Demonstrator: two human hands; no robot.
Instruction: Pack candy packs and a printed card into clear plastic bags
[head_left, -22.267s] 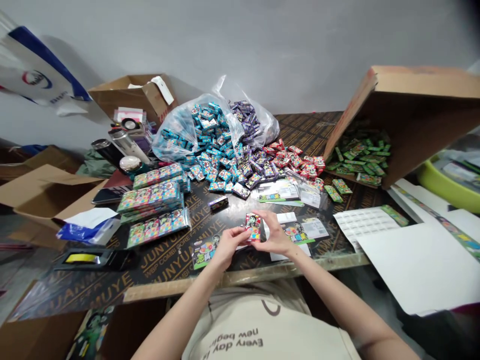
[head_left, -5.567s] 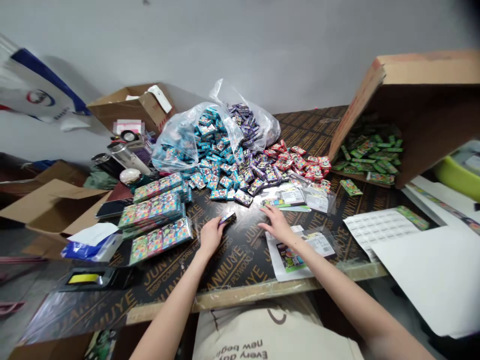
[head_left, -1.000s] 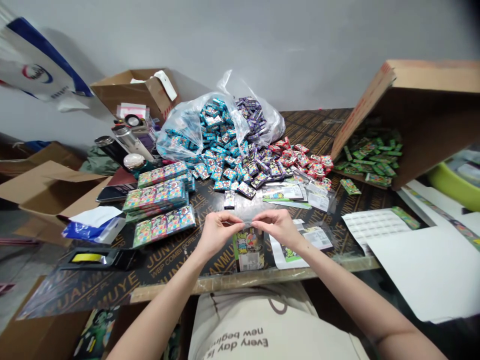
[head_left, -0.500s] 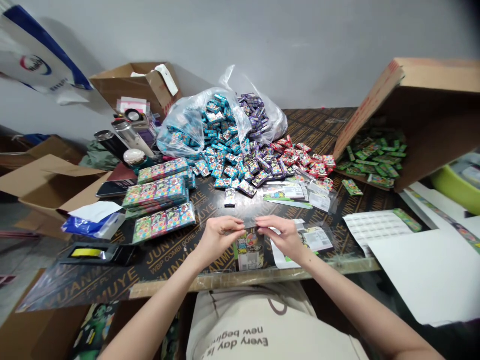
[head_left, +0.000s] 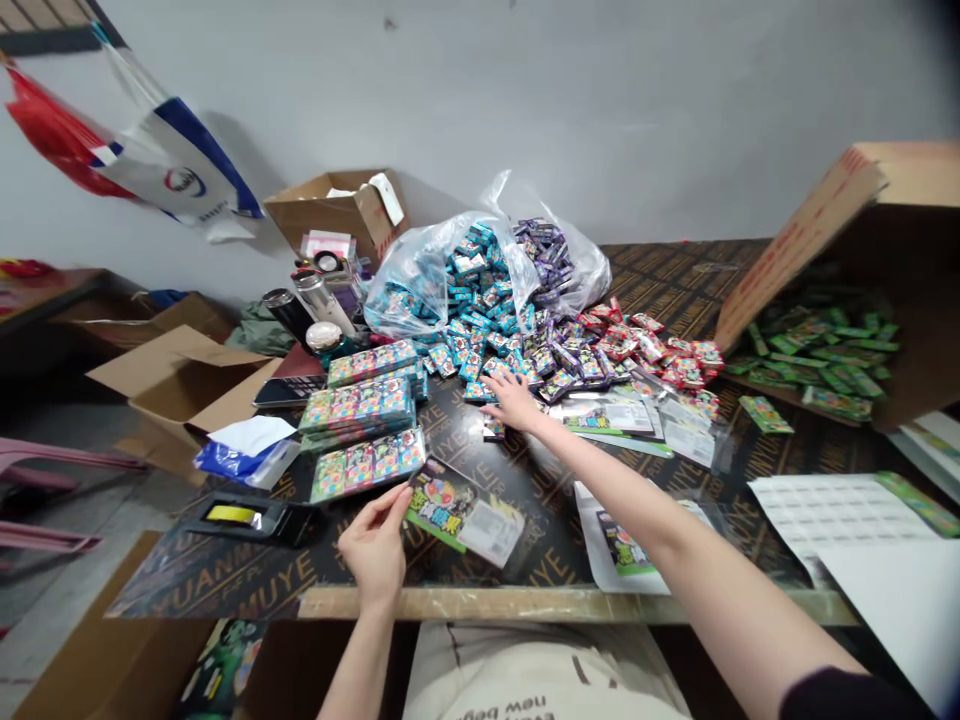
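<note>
My left hand [head_left: 379,535] pinches the upper left corner of a flat printed plastic bag [head_left: 465,512], black with bright lettering and a pale label, lying slanted above the table. My right hand [head_left: 514,402] reaches forward over the front edge of the heap, fingers apart, by the small blue candy packs [head_left: 472,368]. One small pack [head_left: 493,428] lies just under its fingers. Purple packs [head_left: 559,385] are piled beside that hand, with red packs [head_left: 634,342] farther right. Whether the right fingertips touch a pack, I cannot tell.
Stacks of filled multi-coloured packages [head_left: 367,465] stand left, near a tape dispenser [head_left: 247,520]. Clear bags [head_left: 409,275] of packs sit at the back. More flat printed bags [head_left: 607,415] lie right. A tipped carton [head_left: 799,250] holds green packs; white sheets [head_left: 832,510] lie below it.
Both hands were together at the bag's top edge. My left hand has moved left, keeping the bag, now tilted. My right hand has let go and stretched forward to the packs. The view shifted.
</note>
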